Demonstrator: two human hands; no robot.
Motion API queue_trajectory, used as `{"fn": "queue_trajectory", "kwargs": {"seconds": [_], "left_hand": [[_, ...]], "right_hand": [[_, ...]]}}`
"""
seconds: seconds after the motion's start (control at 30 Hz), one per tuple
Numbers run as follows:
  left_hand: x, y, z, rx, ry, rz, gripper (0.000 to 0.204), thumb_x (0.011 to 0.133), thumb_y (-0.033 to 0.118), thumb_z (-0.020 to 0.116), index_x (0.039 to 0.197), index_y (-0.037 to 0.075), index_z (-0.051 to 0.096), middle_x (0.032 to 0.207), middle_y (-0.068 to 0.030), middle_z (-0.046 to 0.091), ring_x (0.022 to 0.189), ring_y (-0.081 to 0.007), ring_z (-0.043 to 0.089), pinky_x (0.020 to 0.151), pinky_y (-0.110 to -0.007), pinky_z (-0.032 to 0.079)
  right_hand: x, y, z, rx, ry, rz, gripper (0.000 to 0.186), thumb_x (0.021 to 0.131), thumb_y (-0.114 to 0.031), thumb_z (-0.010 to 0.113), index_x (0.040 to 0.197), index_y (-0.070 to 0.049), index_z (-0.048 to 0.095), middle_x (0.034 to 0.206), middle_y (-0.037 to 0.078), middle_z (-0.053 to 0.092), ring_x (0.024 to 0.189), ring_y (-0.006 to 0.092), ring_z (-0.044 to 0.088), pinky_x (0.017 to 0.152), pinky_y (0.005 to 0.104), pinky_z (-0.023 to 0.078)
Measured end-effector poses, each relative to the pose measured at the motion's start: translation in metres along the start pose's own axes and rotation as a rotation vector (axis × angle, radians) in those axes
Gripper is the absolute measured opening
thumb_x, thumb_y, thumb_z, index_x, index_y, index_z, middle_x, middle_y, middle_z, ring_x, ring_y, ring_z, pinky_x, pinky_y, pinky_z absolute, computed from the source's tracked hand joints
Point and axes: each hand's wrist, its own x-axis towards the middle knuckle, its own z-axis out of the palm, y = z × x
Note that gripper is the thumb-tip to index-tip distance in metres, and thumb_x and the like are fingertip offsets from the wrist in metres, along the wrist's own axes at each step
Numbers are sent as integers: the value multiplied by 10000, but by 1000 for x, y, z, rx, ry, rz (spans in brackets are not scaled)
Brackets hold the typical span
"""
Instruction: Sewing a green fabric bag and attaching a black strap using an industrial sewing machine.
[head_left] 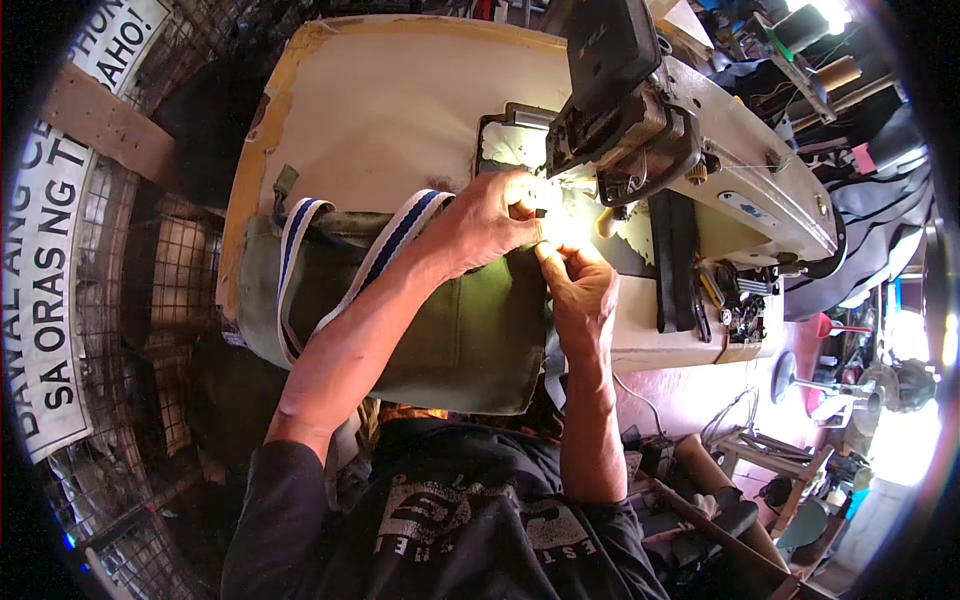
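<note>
- Head view, the only one: green bag (470,330) lies on the sewing table (380,110), draped over its near edge toward your lap.
- Your left hand (490,225) rests on the bag's top edge, fingers curled down, thumb and forefinger pinching the fabric just under the machine head.
- Your right hand (580,285) sits just beside the left, fingertips nearly touching it, thumb and forefinger pinched together on the same edge; what exactly lies between them is lost in the lamp glare.
- Both hands are close to the needle area of the sewing machine (680,150), which stands on the table's far right part.
- Strap (395,240), white with blue stripes, runs from under your left wrist across the bag; a second loop of it (295,250) lies at the bag's left end.
- Your left forearm crosses over the bag and strap; your right forearm comes up along the bag's right side.
- Scissors and small tools (725,295) lie on the table right of your right hand, apart from it.
- Mesh wall with a white sign (45,290) stands at the left.
</note>
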Motion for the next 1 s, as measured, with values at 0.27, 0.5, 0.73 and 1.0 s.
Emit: {"fn": "queue_trajectory", "kwargs": {"seconds": [0.27,0.5,0.73,1.0], "left_hand": [[11,-10,-2,134,-34,30,121,883,134,717,882,15,690,728,22,633,682,-68,533,627,-299,448],[11,-12,-5,145,-15,97,192,858,136,730,959,-22,687,800,-16,684,745,-85,576,687,-292,479],[8,-6,-4,212,-34,97,216,841,142,750,978,-12,687,826,-39,695,772,-96,597,714,-300,500],[14,-13,-6,240,-74,93,228,834,127,751,998,-17,684,889,-63,727,816,-110,636,766,-310,527]], "right_hand": [[2,-3,-4,-85,-12,-2,207,893,-178,753,969,15,753,703,-34,655,575,18,500,526,211,395],[4,-8,-6,-45,-41,29,178,885,-136,760,965,22,749,743,-5,687,575,29,517,517,204,396],[4,-7,-8,-13,-51,4,192,884,-135,762,976,33,747,750,0,692,573,33,523,514,206,408],[5,-3,-4,-12,-10,-79,215,895,-129,755,1056,13,743,818,11,715,659,28,562,555,199,438]]}}
